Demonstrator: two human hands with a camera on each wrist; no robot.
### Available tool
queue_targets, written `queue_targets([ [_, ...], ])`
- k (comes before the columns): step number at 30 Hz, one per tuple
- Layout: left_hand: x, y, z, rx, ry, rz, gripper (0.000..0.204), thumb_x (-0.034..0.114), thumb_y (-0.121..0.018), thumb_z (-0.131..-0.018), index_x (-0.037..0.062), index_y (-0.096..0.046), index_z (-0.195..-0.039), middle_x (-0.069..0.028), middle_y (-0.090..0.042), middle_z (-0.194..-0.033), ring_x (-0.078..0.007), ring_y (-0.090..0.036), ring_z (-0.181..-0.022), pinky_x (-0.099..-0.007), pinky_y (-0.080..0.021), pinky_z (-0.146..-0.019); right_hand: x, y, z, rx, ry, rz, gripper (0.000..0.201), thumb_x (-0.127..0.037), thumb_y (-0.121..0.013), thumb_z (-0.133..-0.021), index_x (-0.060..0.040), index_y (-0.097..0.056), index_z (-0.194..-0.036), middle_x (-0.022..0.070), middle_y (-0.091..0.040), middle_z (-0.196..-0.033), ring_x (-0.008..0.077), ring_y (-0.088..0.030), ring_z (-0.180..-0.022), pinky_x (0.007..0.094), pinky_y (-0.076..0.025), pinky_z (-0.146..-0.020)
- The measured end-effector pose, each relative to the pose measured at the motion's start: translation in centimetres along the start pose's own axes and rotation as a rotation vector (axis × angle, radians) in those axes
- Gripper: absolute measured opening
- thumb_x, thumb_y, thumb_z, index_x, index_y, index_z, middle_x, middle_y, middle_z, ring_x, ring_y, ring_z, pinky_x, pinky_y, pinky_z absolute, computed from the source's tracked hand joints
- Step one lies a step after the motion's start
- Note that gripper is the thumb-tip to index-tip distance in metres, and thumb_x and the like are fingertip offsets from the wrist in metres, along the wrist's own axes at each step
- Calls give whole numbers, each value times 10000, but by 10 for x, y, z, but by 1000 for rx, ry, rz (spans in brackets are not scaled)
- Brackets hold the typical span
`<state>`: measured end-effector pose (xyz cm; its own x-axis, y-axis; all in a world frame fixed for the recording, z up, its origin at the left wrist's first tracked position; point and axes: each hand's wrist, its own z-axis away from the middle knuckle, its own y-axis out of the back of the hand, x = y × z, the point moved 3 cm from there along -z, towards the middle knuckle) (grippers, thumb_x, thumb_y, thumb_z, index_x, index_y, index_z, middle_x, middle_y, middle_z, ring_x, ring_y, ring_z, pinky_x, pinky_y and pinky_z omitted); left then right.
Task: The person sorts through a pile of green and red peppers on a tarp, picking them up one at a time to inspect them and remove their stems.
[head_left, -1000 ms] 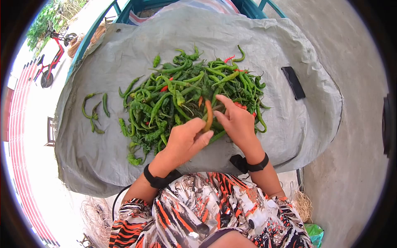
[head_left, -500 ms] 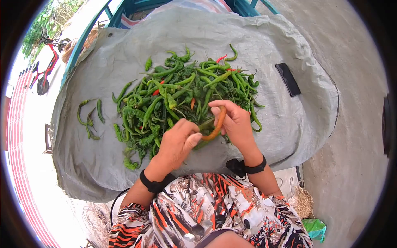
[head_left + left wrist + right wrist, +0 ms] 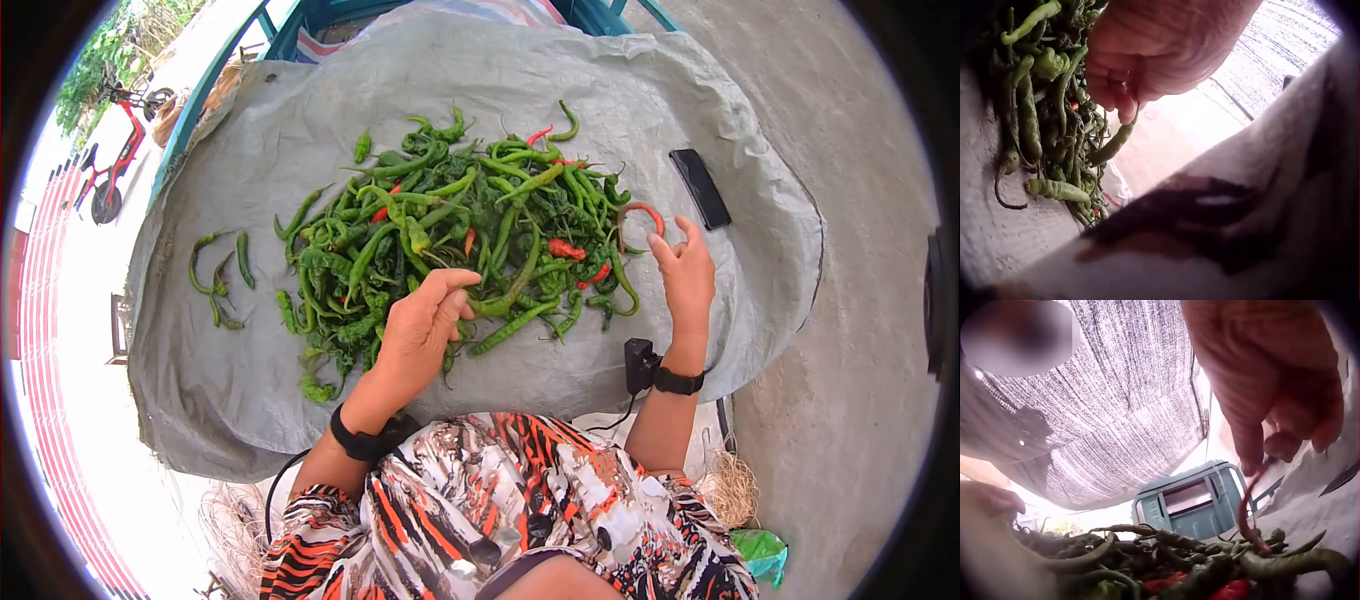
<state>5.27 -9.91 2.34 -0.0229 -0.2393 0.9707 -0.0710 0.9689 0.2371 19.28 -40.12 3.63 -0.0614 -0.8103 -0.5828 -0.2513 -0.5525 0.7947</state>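
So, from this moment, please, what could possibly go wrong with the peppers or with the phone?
The black phone lies just beyond the right hand, so a careless reach might knock it. The curved red pepper is by that hand at the edge of the pile, and could slip back among the green ones. The left hand pinches a green pepper near its tip, so it may drop.

grey sheet [image 3: 270,140], green peppers [image 3: 345,250], seemingly teal rails, orange-black patterned shirt [image 3: 500,490]
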Motion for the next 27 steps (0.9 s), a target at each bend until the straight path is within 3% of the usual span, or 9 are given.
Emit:
queue_targets([
  [1,2,0,0,-14,-7,5,216,136,-465,-1021,38,-594,-1165,-29,-614,-822,-77,-522,-633,-231,-442,-592,2,2,3,43,50,10,414,-249,-695,-847,-52,-608,-1200,48,-639,-715,137,-549,-593,299,-443,-587],
  [3,3,-2,0,-44,-20,15,216,137,-465,-1023,32,-596,-1159,-28,-610,-839,-77,-530,-651,-230,-446,-608,-24,5,23,-66,170,-272,483,-170,-707,-817,-70,-565,-1268,49,-662,-837,156,-584,-633,286,-454,-588],
  [7,6,-7,-1,-102,-76,111,212,121,-466,-1019,34,-599,-1160,-29,-619,-859,-79,-540,-673,-228,-456,-638,-81,-10,84,-692,560,-369,425,-76,-704,-776,-145,-621,-1187,55,-638,-1095,182,-640,-805,317,-532,-669],
  [10,9,-7,1,-105,-104,196,214,126,-485,-1011,48,-600,-1173,-28,-643,-839,-74,-535,-670,-226,-459,-636,-78,-30,96,-453,821,-217,363,-66,-717,-766,-154,-650,-1112,48,-636,-1101,219,-656,-885,334,-551,-718],
  [13,1,-7,0,-85,-81,303,234,158,-504,-1011,50,-578,-1205,-35,-649,-896,-72,-532,-693,-221,-459,-651,-76,-21,86,-355,849,-234,318,-83,-721,-771,-141,-664,-1078,49,-632,-1117,243,-656,-926,344,-551,-714],
  [16,6,-6,-1,-55,-39,434,261,172,-528,-1003,53,-554,-1234,-44,-646,-949,-70,-525,-707,-215,-457,-654,-80,2,75,-177,792,-267,275,-98,-703,-802,-136,-666,-1072,55,-636,-1132,226,-666,-859,341,-542,-695],
  [19,-1,-4,-5,-47,-9,427,267,152,-538,-993,49,-545,-1240,-42,-642,-969,-65,-522,-714,-210,-455,-655,-63,15,52,-96,541,-185,258,-129,-700,-821,-129,-665,-1077,57,-651,-1113,211,-668,-775,332,-526,-660],
  [22,-12,-2,-6,0,31,381,227,111,-525,-987,39,-564,-1199,-28,-640,-948,-54,-526,-707,-202,-455,-652,-47,14,25,-63,413,-113,274,-153,-699,-833,-125,-660,-1102,54,-669,-1056,196,-662,-705,318,-509,-631],
  [27,-17,1,-7,38,49,406,176,121,-525,-993,48,-575,-1145,-25,-632,-917,-55,-525,-699,-202,-446,-649,-25,-17,-48,-55,211,17,348,-310,-615,-885,-116,-639,-1174,80,-695,-997,252,-664,-867,383,-499,-747],
])
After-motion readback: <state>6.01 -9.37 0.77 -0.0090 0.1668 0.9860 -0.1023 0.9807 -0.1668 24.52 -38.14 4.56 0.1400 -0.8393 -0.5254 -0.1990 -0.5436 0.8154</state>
